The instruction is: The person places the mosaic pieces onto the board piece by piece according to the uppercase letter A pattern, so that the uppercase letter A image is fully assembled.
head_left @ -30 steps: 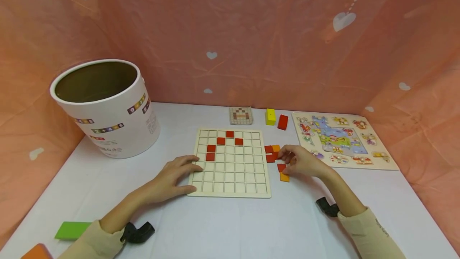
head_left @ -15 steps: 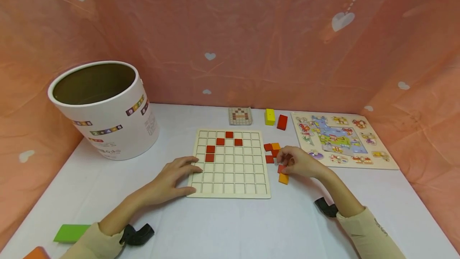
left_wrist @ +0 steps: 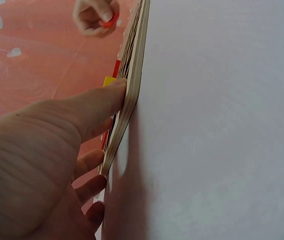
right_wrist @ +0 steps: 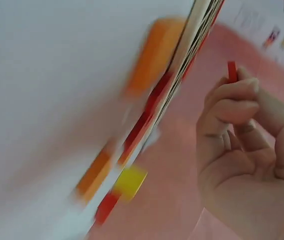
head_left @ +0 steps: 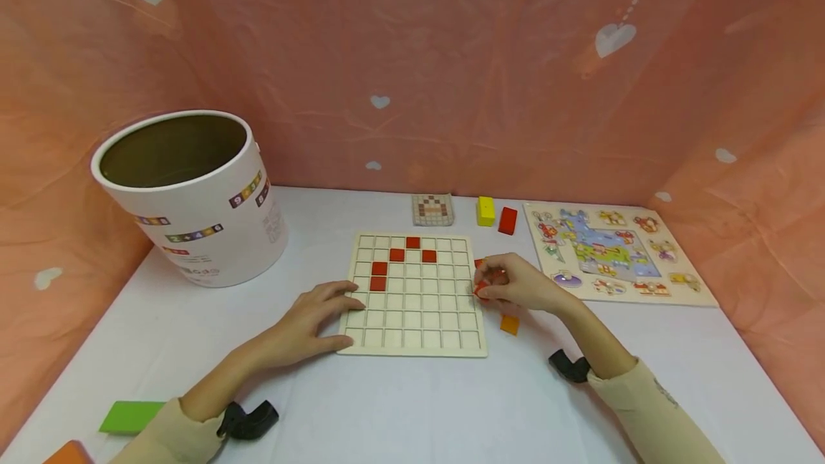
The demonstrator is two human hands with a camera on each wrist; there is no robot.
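A pale wooden grid board (head_left: pixel 413 321) lies on the table, with several red square tiles (head_left: pixel 377 283) in its upper cells. My left hand (head_left: pixel 322 319) rests at the board's left side, fingertips over its rim and thumb by the lower corner. Between thumb and fingers, my right hand (head_left: pixel 525 283) pinches a red tile (right_wrist: pixel 232 72) at the board's right edge; the left wrist view shows the same red tile (left_wrist: pixel 111 20) raised above the board. An orange tile (head_left: pixel 510 324) lies just right of the board. Other loose tiles are mostly hidden behind the right hand.
Behind the board are a small pattern card (head_left: pixel 433 210), a yellow block (head_left: pixel 486 211) and a red block (head_left: pixel 508 220). A picture puzzle (head_left: pixel 677 290) lies right; a large white bucket (head_left: pixel 213 235) stands left. Green (head_left: pixel 132 417) and orange (head_left: pixel 69 452) pieces sit front left.
My right hand has lifted a red tile from beside the orange one and moved left with it to the board's edge. The left hand stays in place.
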